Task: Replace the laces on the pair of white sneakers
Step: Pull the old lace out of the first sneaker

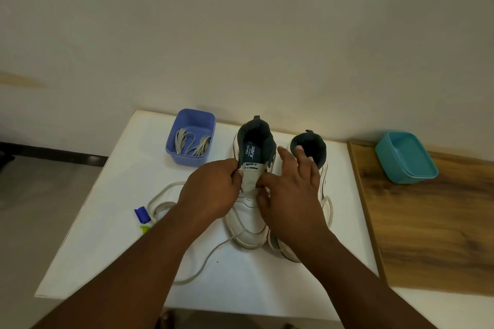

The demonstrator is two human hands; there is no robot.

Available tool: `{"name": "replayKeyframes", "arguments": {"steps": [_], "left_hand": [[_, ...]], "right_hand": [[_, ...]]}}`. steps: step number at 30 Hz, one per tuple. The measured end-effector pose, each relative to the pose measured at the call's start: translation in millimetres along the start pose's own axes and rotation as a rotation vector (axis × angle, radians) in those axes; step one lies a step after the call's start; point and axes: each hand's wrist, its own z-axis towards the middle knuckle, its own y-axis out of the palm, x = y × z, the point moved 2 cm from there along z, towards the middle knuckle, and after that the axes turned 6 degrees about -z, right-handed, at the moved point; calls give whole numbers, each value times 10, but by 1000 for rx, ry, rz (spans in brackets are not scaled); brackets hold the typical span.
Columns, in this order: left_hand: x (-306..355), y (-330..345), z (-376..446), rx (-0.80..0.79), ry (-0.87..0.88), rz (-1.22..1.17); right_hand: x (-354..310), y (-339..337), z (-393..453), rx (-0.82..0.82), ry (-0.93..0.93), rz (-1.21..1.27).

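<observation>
Two white sneakers stand side by side on the white bench, heels toward the wall and toes toward the person. The left sneaker has its dark lining and printed insole in plain sight; the right sneaker is largely covered by a hand. Two hands work over the pair. The left hand has its fingers curled, pinching the left edge of the left sneaker's tongue. The right hand lies across the gap between the shoes, thumb and lower fingers curled in at the tongue's right edge while the index and middle fingers stretch toward the right sneaker's opening; whether it actually grips anything cannot be told.

One loose white lace trails from the left sneaker's toe across the bench and loops out to the left, passing under the left forearm. Two plastic tubs are present: a blue tub behind and left of the shoes, holding a bundle of grey laces, and a teal tub well apart to the right on a wooden surface. One small tube with a blue cap lies near the left forearm.
</observation>
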Motion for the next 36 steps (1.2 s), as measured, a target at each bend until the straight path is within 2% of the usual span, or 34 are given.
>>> {"name": "replayKeyframes", "arguments": {"steps": [4, 9, 15, 18, 21, 24, 26, 30, 32, 36], "left_hand": [[-13, -3, 20, -44, -16, -70], [-19, -6, 2, -47, 1, -59], [27, -1, -9, 27, 45, 9], [22, -4, -6, -26, 50, -46], [8, -7, -4, -43, 51, -49], [3, 2, 2, -44, 39, -73], [6, -1, 8, -44, 38, -57], [32, 4, -9, -25, 37, -43], [34, 3, -20, -24, 39, -58], [-5, -8, 0, -32, 50, -73]], "right_hand": [[-76, 75, 9, -56, -96, 59], [-30, 79, 34, -83, -82, 66], [211, -159, 21, 62, 105, -24], [71, -123, 5, 62, -6, 0], [-33, 3, 19, -38, -96, 18], [-45, 83, 1, -82, -68, 50], [5, 53, 10, -52, -51, 52], [273, -131, 56, 40, 160, 19], [324, -174, 42, 69, 203, 36], [94, -53, 28, -20, 5, 84]]}}
